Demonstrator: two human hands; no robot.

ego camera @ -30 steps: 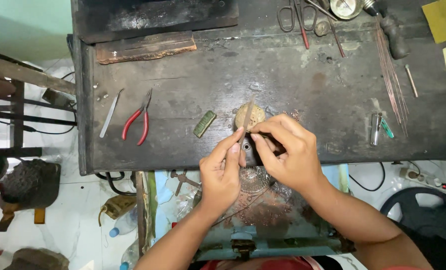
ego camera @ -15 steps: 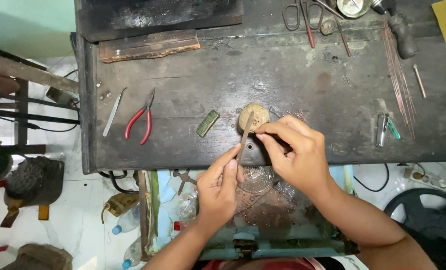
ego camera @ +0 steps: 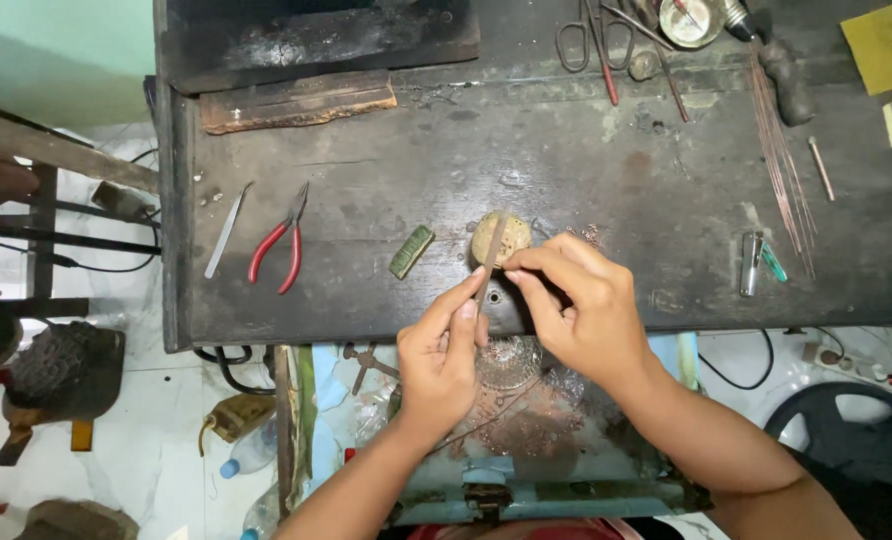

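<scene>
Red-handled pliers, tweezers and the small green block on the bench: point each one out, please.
Red-handled pliers [ego camera: 276, 252]: head view, on the left red handle.
Tweezers [ego camera: 226, 232]: head view, mid-length of the metal arms.
Small green block [ego camera: 411, 251]: head view, middle of its top face.

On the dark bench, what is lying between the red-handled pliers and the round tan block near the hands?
In the head view, a small green rectangular block lies between the red-handled pliers and the round tan block.
</scene>
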